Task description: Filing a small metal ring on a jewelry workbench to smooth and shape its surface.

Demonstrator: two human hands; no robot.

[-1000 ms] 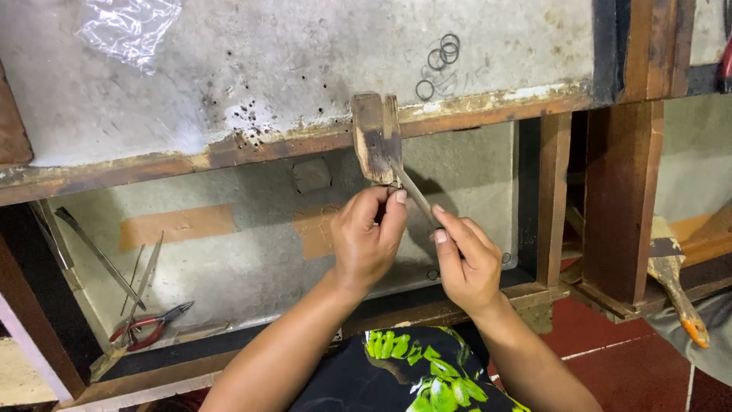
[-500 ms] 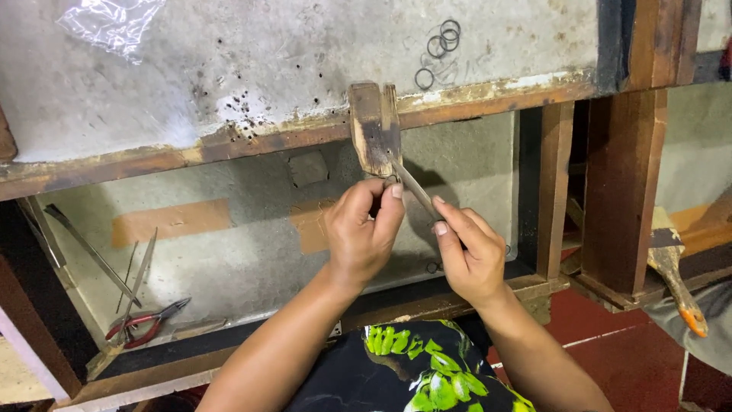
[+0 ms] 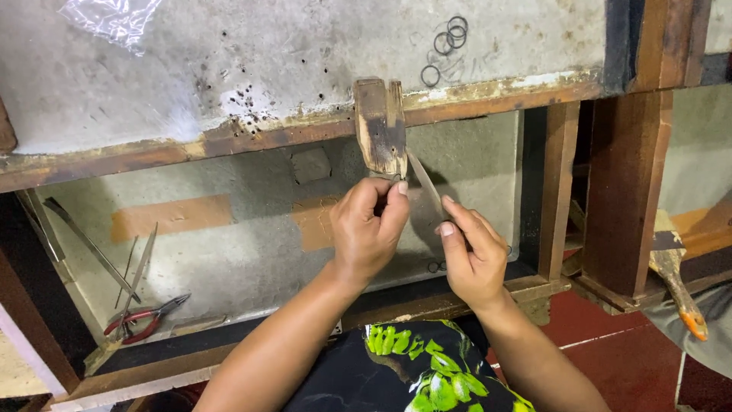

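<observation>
Head view: I am watching my left hand (image 3: 368,233) pinching, thumb and forefinger closed, at the lower tip of the wooden peg (image 3: 381,128); whatever small piece it is gripping there is hidden by the fingertips, so I cannot tell what it is. My right hand (image 3: 473,255) is curling round the handle of a thin file (image 3: 424,181), fingers closed, and the blade is slanting up and left until its end is meeting the peg's bottom edge just beside the left thumb. Compared with half a second ago, both hands are sitting in nearly the same place against the peg; the file is lying at much the same slant, and the right forefinger is stretching a little further along it. The peg is jutting out from the worn edge of the bench (image 3: 229,84). A few wire rings (image 3: 446,42) are lying on the bench top above the peg. Down in the tray, well to the left, red-handled pliers (image 3: 141,320) are resting near some thin metal tools (image 3: 91,248).
</observation>
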